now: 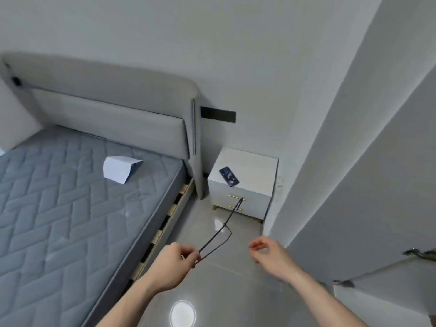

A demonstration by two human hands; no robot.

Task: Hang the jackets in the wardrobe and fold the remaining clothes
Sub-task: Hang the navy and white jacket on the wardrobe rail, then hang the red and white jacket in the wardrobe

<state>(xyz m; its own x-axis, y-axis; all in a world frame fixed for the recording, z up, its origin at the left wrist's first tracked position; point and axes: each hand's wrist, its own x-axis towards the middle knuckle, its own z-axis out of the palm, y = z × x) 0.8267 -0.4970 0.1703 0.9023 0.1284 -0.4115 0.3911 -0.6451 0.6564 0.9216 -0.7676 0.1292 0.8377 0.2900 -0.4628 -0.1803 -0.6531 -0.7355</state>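
Black wire is what your left hand [175, 260] pinches — a thin clothes hanger [221, 234], gripped at one end between fingers and thumb, its hook pointing away toward the white nightstand [250, 182]. Your right hand [271, 253] holds nothing, its fingers loosely curled above the glossy grey floor [226, 291]. A dark phone [228, 176] lies on the nightstand — and a folded white sheet of paper [119, 169] rests on the bare quilted mattress [59, 208] to your left.

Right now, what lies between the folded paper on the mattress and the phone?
In the head view, bare mattress, then the headboard's side panel, separate the paper from the phone.
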